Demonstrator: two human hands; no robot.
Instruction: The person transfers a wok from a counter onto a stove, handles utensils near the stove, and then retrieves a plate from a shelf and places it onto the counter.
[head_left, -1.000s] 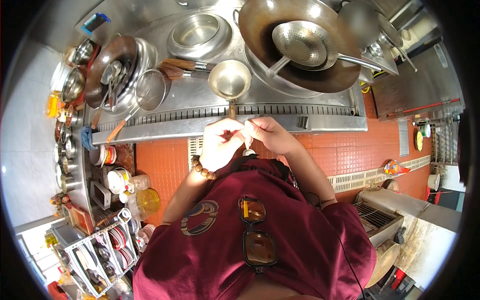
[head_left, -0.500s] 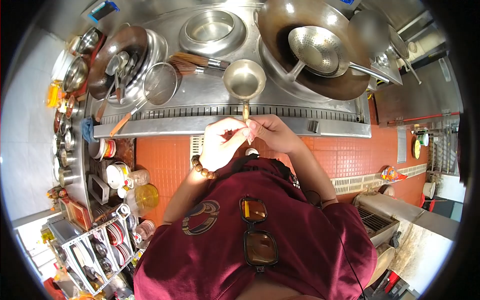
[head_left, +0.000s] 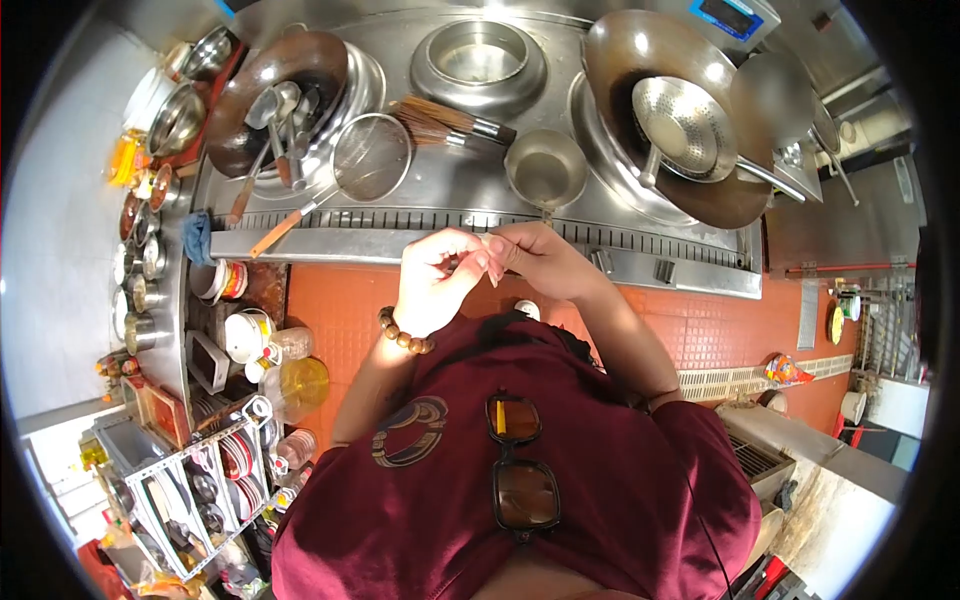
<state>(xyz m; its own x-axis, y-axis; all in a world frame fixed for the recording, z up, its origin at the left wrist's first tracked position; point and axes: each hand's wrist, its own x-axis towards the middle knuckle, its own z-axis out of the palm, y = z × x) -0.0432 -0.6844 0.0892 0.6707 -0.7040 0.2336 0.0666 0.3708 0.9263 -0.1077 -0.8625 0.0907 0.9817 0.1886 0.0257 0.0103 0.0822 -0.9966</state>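
My left hand [head_left: 432, 282], with a beaded bracelet [head_left: 406, 334] at the wrist, is closed in a pinch before the stove's front edge. My right hand [head_left: 542, 260] is pinched too, and its fingertips meet those of the left. Whatever lies between the fingers is too small or too hidden to name. Just beyond my right hand a metal ladle [head_left: 546, 172] rests on the steel stove top [head_left: 455, 195], bowl up. Its short visible handle points toward me and disappears behind that hand. Left of the ladle are bamboo brushes [head_left: 450, 125] and a round wire strainer [head_left: 372, 158].
A wok [head_left: 625, 50] holding a perforated skimmer [head_left: 685, 125] stands at right. Another wok [head_left: 240, 100] with several ladles is at left, and a ring burner [head_left: 480, 65] sits between them. A wire rack [head_left: 190, 480] of dishes stands lower left; red tiles [head_left: 345, 300] cover the floor.
The view has shifted, so the stove and its utensils appear farther right. My hands stay pinched together, now left of the ladle's handle line instead of directly below it.
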